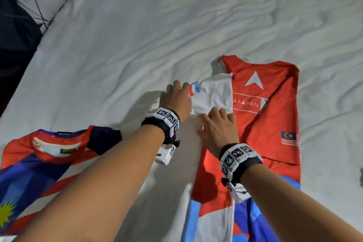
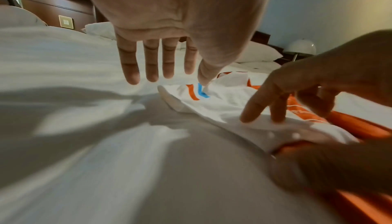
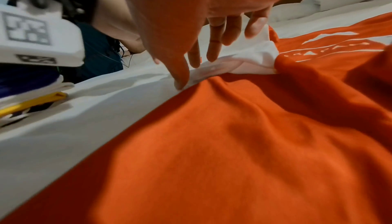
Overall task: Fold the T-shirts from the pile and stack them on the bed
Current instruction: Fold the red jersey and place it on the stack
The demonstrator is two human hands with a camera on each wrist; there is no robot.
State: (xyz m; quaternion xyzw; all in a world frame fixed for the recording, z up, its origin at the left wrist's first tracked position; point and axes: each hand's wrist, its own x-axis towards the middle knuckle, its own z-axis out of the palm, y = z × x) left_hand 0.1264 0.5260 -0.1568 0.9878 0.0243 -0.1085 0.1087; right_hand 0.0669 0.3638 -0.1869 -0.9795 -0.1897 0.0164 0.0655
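Shirt (image 1: 269,124), red, reads "ARAPAN" under a white triangle. Left hand (image 1: 175,98), fingers straight, touches its white sleeve (image 1: 214,94); right hand (image 1: 218,127) presses the sleeve, fingers extended.

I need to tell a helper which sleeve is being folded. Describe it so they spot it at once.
Start at the white bed and find the red shirt spread on its right side. At that shirt's upper left edge lies the sleeve, folded inward under both hands. It is the only white patch there, with a red and blue striped cuff.
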